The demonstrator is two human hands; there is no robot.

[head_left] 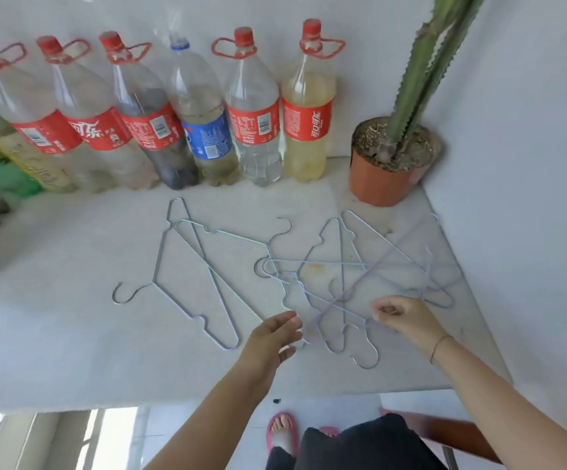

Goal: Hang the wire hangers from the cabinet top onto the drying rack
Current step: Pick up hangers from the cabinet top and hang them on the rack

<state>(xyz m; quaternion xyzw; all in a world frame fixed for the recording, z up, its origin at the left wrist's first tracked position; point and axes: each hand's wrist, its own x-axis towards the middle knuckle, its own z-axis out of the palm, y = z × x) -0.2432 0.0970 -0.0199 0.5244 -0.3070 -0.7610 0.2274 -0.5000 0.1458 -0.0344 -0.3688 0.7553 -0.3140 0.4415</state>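
**Cabinet top layout**

Bottles (160,123) stand in a row along the wall across the upper left and centre of the frame. A potted cactus (394,157) stands in the upper right corner, right of the row. Hangers (309,283) lie overlapping on the cabinet top (55,317) at centre, before the bottles. Left hand (272,340) and right hand (404,317) sit at the hangers' lower edge.
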